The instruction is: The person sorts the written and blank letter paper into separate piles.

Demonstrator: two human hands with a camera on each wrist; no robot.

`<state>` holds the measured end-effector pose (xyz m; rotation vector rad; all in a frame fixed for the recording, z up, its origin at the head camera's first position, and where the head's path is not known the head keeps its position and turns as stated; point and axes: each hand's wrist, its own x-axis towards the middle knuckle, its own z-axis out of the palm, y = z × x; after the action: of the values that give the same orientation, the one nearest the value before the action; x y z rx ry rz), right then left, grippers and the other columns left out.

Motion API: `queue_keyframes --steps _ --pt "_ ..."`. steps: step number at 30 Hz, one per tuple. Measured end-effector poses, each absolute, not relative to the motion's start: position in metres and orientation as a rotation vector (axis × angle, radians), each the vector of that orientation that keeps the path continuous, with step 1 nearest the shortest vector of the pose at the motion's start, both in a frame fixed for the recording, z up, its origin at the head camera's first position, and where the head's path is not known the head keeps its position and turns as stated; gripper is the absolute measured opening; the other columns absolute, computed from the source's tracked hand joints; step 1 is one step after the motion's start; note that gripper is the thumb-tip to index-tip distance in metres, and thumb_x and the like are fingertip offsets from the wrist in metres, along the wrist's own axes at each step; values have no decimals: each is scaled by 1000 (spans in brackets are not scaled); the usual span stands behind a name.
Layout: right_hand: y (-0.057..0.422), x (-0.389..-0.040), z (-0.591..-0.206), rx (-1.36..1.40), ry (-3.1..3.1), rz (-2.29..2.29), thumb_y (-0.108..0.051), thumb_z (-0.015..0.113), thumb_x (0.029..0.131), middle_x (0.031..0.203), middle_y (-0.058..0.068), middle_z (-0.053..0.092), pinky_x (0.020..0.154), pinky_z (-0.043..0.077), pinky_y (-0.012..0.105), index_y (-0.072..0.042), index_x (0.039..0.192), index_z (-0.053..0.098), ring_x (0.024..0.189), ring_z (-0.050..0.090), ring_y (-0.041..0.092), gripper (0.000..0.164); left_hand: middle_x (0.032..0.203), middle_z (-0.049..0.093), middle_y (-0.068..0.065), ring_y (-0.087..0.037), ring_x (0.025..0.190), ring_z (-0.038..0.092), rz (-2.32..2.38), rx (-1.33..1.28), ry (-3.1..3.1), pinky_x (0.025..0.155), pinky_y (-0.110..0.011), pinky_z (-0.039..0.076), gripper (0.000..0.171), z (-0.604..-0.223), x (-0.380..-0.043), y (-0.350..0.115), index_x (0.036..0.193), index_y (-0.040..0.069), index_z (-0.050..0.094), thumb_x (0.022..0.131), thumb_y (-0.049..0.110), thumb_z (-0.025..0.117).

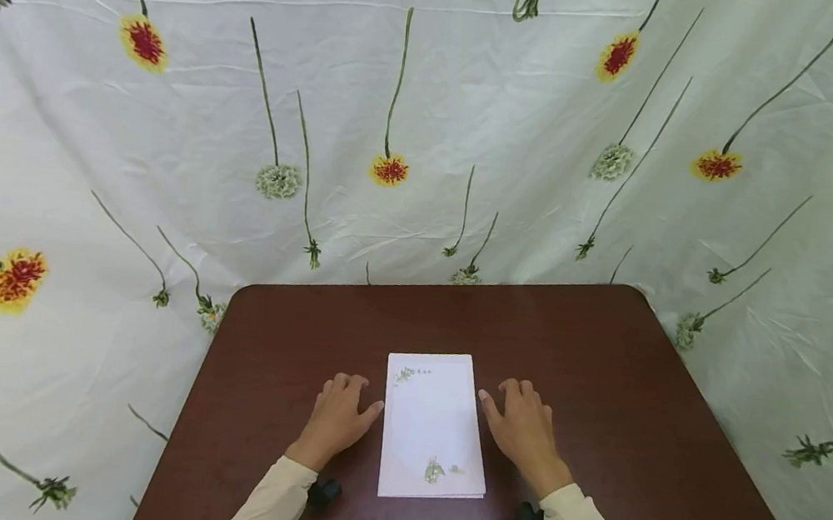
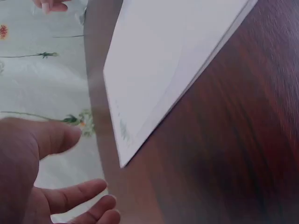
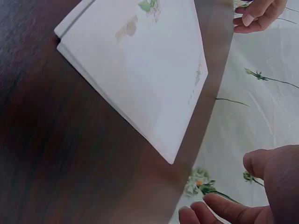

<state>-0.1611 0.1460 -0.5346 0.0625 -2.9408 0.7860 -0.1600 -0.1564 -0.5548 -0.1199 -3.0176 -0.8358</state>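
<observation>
A flat white rectangular piece like a booklet (image 1: 434, 426), with small green plant prints near two corners, lies on the dark brown table. Two layers show along its edge in the right wrist view. Just left of it is my left hand (image 1: 337, 416), fingers loosely bent, thumb near the booklet's side and nothing held. On the other side, my right hand (image 1: 523, 429) hovers or rests close by with relaxed, spread fingers, also holding nothing. Both wrist views show a gap between thumb and fingers, apart from the booklet (image 2: 149, 60).
The brown table (image 1: 601, 378) has rounded corners and stands against a pale cloth (image 1: 537, 104) printed with flowers on long stems. Black wrist devices (image 1: 324, 493) are worn below the beige sleeves (image 1: 273, 501).
</observation>
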Motion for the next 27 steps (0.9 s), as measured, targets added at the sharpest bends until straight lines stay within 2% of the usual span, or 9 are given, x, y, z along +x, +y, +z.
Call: queue_keyframes --steps 7,13,16,20,27 --pt "130 -170 -549 12 -3019 807 -36 69 102 101 17 67 83 54 56 2 111 65 89 70 36 39 107 62 -16 -34 100 58 -877 -37 -3061 90 -54 49 32 -564 -168 -144 113 -1 65 99 27 72" --pt "116 -178 -561 11 -3063 796 -33 74 98 89 15 65 67 55 50 3 101 64 76 67 34 37 98 61 -15 -32 90 59 -884 48 -3087 83 -52 51 29 -572 -174 -140 104 -1 63 97 25 74" --pt "112 -181 -566 -15 -3086 781 -32 76 97 88 16 65 66 55 51 4 101 63 76 68 36 38 97 62 -15 -34 90 61 -868 80 -3107 84 -52 53 31 -575 -175 -137 103 -2 64 97 27 74" --pt "108 -184 -573 -74 -3120 767 -32 78 96 92 20 68 71 57 54 8 108 63 84 72 41 45 98 63 -16 -36 91 63 -851 75 -3122 84 -54 54 34 -578 -175 -134 102 -3 64 97 29 74" --pt "104 -184 -579 -170 -3149 754 -34 81 93 93 23 71 73 57 55 10 111 61 85 73 42 51 94 64 -15 -31 83 63 -841 86 -3146 79 -51 54 34 -582 -179 -130 96 -2 66 97 30 76"
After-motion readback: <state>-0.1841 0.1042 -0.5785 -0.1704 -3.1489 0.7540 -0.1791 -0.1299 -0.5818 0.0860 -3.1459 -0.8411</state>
